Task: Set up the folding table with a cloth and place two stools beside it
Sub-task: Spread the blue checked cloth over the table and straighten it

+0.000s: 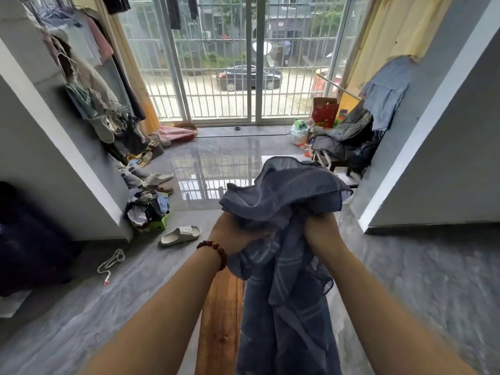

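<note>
Blue-grey cloth (284,190) is bunched in both your hands, held up in front of you at the middle of the view. Your left hand (238,234), with a red bead bracelet (216,253) on its wrist, closes round a gathered fold on the left. Your right hand (322,228) is clenched round another fold just beside it. The top of the cloth billows above your fists, and the rest hangs down between your forearms. A brown wooden board (220,320) shows below, partly covered by the hanging cloth; you cannot tell from here whether it is the table. On the grey glossy floor (405,280) to the left lies a pale slipper (180,234). A pale-legged seat (326,161) piled with dark clothes stands far right, near the barred glass doors (251,77).
</note>
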The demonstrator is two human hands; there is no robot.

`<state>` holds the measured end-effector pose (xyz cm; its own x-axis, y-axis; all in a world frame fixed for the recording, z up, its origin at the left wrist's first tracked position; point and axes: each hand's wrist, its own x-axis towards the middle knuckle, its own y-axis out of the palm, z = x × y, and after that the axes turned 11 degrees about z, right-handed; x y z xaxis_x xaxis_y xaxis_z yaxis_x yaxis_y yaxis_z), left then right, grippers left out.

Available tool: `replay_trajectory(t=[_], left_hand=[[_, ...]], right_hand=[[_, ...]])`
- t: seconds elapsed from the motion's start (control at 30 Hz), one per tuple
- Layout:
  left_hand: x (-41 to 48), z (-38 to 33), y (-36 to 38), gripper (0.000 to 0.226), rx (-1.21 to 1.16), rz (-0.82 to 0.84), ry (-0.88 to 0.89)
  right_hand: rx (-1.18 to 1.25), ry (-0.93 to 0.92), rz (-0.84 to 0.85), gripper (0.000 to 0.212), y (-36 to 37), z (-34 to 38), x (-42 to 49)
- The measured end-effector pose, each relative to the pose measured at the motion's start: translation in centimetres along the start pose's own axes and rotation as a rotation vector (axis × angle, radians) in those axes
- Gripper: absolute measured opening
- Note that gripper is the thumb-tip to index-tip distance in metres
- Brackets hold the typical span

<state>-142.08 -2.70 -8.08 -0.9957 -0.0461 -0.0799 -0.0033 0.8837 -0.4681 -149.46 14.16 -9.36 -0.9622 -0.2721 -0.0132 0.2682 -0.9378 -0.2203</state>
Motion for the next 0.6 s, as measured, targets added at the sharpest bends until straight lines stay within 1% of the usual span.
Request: replay_trajectory(t=[0.07,0.13,0.23,0.3,0.4,0.43,0.5,0.57,0.6], left_hand=[[1.1,0.3,-0.5,0.033,0.101,0.061,-0.020],[2.1,0.7,-0.4,0.033,0.130,0.140,-0.029],[3.4,1.0,0.1,0.029,0.203,0.176,-0.028],[4.5,1.2,0.7,0.020,0.398,0.173,-0.041],[5.7,1.3,1.0,0.030,0.608,0.128,-0.103],[6.4,1.9,1.1,0.033,0.703,0.096,-0.088],[7.1,1.8,0.9,0.037,0.897,0.137,-0.149],[7.7,1.7,0.9,0.038,0.920,0.169,-0.214],[7.6,1.3,1.0,0.039,0.886,0.186,-0.244]], right_hand=[[0.087,0.015,0.060,0.009,0.8,0.3,0.3],[0.164,0.008,0.096,0.008,1.3,0.3,0.6],[0.167,-0.001,0.108,0.007,1.1,0.3,1.1],[0.086,0.016,0.126,0.005,0.3,0.0,1.7],[-0.132,0.045,0.150,0.010,-1.3,-0.8,2.7],[-0.220,0.056,0.150,0.011,-1.8,-1.2,3.0],[-0.369,0.083,0.165,0.016,-2.9,-2.2,3.7],[-0.432,0.126,0.213,0.014,-3.6,-2.8,4.3],[-0.425,0.148,0.253,0.011,-3.8,-2.9,4.5]])
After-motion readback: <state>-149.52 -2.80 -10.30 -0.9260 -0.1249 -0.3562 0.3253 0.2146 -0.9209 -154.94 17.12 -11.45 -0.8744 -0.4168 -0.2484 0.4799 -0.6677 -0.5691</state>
